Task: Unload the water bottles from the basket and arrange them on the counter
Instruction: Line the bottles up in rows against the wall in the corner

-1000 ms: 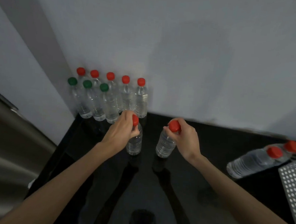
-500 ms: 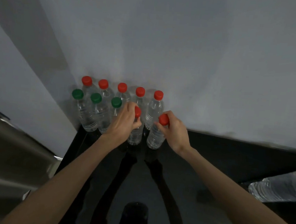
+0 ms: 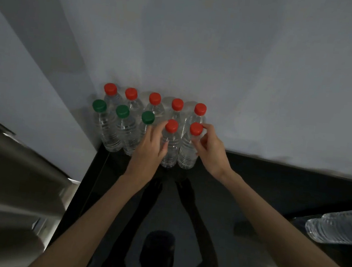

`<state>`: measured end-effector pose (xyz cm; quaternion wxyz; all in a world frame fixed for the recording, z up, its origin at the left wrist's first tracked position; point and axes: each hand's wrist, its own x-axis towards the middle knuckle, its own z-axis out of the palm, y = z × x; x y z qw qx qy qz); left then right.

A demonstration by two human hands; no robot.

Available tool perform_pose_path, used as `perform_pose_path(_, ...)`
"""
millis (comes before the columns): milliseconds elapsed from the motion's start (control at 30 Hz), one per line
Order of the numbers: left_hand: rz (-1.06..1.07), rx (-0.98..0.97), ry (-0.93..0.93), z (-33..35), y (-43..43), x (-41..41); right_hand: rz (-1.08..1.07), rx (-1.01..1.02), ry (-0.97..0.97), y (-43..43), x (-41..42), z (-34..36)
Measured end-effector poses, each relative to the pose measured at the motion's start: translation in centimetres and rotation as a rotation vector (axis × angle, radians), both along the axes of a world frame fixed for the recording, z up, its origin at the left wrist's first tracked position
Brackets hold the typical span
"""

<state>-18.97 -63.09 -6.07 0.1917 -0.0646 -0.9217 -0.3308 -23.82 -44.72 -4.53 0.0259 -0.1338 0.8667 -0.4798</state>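
Five red-capped water bottles (image 3: 154, 103) stand in a row against the wall, with three green-capped bottles (image 3: 121, 126) in front of them. To their right stand two more red-capped bottles on the black counter (image 3: 262, 184). My left hand (image 3: 149, 152) holds the left one (image 3: 170, 145) at its shoulder, thumb on the front and fingers beside the cap. With curled fingers my right hand (image 3: 210, 151) pinches the neck of the right one (image 3: 187, 153) just under its cap. The basket is out of view.
More clear bottles (image 3: 338, 228) lie on their sides at the right edge of the counter. A stainless steel surface (image 3: 15, 182) borders the counter on the left. The grey wall (image 3: 241, 75) rises right behind the bottle rows.
Both hands carried their red-capped bottles away from me and set them down beside the green-capped row. My left hand slid off the cap to the bottle's shoulder. The view tilted up.
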Motion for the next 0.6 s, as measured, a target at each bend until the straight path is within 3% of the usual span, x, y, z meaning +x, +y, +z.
perform_pose_path(133,0.154,0.581,-0.206,-3.1,0.8,3.8,-0.114,-0.058,-0.099,1.1,2.1,-2.0)
perform_pose_path(267,0.400,1.465,-0.624,-6.1,0.9,4.1,-0.191,-0.090,-0.211,1.2,4.4,-5.2)
perform_pose_path(333,0.407,1.731,-0.733,-6.5,1.1,3.1,-0.202,-0.155,-0.260,0.5,4.9,-6.4)
perform_pose_path(467,0.428,1.972,-0.810,-7.6,1.8,0.4,-0.259,-0.258,-0.256,-1.2,4.9,-7.9)
perform_pose_path(600,0.417,1.821,-0.784,-7.9,3.0,-0.6,-0.363,-0.287,-0.242,-2.2,4.3,-8.7)
